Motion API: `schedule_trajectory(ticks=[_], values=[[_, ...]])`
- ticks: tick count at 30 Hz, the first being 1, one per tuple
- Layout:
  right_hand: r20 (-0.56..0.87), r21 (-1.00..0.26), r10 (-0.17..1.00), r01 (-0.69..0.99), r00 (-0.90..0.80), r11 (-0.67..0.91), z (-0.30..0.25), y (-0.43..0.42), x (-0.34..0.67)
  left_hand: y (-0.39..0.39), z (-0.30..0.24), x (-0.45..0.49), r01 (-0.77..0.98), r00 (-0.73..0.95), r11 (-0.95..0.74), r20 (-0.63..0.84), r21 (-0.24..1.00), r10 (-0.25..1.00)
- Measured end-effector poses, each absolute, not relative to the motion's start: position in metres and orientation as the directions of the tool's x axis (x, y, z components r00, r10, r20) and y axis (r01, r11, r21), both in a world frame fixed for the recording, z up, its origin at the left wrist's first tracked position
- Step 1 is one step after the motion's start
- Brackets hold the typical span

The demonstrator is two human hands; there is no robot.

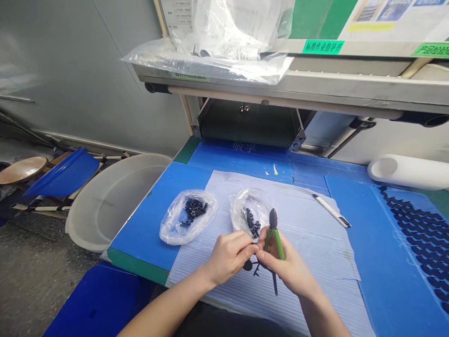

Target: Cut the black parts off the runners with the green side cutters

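Note:
My right hand (pixel 286 264) holds green-handled cutting pliers (pixel 275 234), jaws pointing up and away. My left hand (pixel 228 255) pinches a small black part (pixel 255 245) between thumb and fingers, right beside the pliers' handles. A dark runner-like plastic piece (pixel 261 270) lies on the sheet under my hands. Both hands hover over a pale corrugated sheet (pixel 308 243). Just beyond them lie two clear plastic bags with several small black parts: one on the left (pixel 187 216) and one nearer my hands (pixel 249 213).
A white pen-like tool (pixel 331 210) lies on the sheet to the right. A blue tray with dark slots (pixel 421 234) and a white roll (pixel 407 171) sit at the right. A large white basin (pixel 112 196) stands left of the blue table (pixel 147 220).

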State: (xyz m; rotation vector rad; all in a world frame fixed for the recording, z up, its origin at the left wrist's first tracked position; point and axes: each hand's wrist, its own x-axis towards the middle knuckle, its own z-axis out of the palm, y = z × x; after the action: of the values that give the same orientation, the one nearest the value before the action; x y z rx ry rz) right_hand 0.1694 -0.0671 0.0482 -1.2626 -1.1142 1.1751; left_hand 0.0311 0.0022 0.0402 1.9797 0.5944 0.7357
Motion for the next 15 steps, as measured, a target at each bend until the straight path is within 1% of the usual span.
schedule_trajectory(ticks=[2,3,4,6,8,9,12,15], values=[[0.001,-0.996,0.991,-0.084,0.136,0.013,0.04,-0.07,0.172,-0.002,0.037,0.03,0.121,0.651,-0.322,0.17,0.939,0.74],[0.032,-0.997,0.984,-0.06,0.173,0.043,0.034,-0.072,0.173,-0.004,0.037,0.03,0.115,0.61,-0.217,0.103,0.969,0.785],[0.065,-0.998,0.977,0.01,0.202,0.064,0.029,-0.075,0.174,-0.006,0.036,0.03,0.096,0.565,-0.12,0.045,0.988,0.824],[0.118,-0.971,0.972,0.231,0.203,0.07,0.018,-0.081,0.173,-0.008,0.038,0.032,0.036,0.483,0.01,-0.027,0.999,0.875],[0.121,-0.909,0.987,0.41,0.103,0.068,0.012,-0.087,0.17,-0.009,0.04,0.033,-0.01,0.448,0.077,-0.064,0.997,0.892],[0.116,-0.885,0.992,0.458,0.047,0.082,0.011,-0.09,0.169,-0.009,0.042,0.034,-0.024,0.453,0.102,-0.08,0.994,0.888],[0.114,-0.859,0.993,0.498,-0.043,0.12,0.012,-0.095,0.164,-0.009,0.043,0.038,-0.047,0.51,0.176,-0.127,0.983,0.851],[0.123,-0.857,0.991,0.497,-0.054,0.133,0.016,-0.096,0.165,-0.009,0.041,0.04,-0.058,0.534,0.222,-0.157,0.973,0.831]])
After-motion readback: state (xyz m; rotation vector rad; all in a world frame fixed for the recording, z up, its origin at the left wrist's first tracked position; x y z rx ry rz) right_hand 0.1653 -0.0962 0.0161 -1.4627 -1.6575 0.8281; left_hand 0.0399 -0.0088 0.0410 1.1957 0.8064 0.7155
